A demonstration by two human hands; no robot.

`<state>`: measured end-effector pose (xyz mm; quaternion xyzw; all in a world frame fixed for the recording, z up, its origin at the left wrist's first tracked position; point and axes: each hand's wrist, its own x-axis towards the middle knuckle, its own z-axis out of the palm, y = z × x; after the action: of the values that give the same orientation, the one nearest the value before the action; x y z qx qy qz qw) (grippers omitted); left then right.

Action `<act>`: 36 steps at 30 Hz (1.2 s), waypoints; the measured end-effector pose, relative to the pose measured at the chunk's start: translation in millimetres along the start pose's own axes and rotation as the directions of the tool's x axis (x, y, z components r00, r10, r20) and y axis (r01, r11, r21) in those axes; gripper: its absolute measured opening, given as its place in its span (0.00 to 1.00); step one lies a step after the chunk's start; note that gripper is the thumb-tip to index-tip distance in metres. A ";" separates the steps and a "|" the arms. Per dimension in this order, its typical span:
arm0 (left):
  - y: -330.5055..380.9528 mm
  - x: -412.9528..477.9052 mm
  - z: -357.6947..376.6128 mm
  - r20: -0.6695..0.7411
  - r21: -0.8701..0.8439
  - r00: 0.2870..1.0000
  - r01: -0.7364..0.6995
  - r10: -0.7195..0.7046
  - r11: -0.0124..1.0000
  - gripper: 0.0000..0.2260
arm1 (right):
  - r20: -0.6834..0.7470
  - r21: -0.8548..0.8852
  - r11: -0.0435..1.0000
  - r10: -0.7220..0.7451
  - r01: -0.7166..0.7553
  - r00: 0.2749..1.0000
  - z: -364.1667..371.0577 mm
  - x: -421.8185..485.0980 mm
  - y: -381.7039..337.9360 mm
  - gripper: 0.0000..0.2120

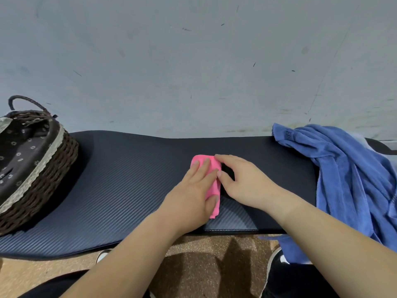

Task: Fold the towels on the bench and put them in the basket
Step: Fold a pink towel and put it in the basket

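Currently pink towel (216, 186) lies folded, centre of worktop (129, 179) — left grip (193, 190) flat, pressing it; right grip (247, 181) straight-fingered, touching its right edge. Risk — one-sided lift toward basket (53, 168) at left lets folds spring open.

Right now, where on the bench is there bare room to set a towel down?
Widest bare patch: bench between basket and pink towel. Narrower strip between right hand and blue towel. Crowded: middle, left hand flat on the pink towel, right hand at its edge; blue towel covers the right end.
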<state>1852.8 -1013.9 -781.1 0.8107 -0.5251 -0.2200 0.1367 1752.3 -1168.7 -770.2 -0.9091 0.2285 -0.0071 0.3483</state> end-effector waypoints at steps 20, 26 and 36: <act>-17.2 -43.7 -67.9 -0.168 -0.462 0.965 0.105 -0.203 0.881 0.16 | 0.109 0.236 0.971 -0.002 -0.024 0.994 -21.5 -9.5 -28.7 0.16; -38.0 -89.1 -79.5 -0.211 -0.777 0.919 0.049 -0.333 0.627 0.22 | 0.082 0.647 0.752 0.098 -0.127 0.992 -15.6 -28.6 -67.9 0.19; -72.8 -157.1 -140.7 -0.321 -0.864 0.829 -0.058 -0.459 0.500 0.17 | 0.161 0.894 0.402 0.128 -0.199 0.979 23.3 -37.2 -164.9 0.21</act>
<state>1925.6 -842.1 -658.8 0.7242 -0.1911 -0.2367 0.6188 1790.8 -1030.6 -677.4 -0.5511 0.2647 -0.0646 0.7887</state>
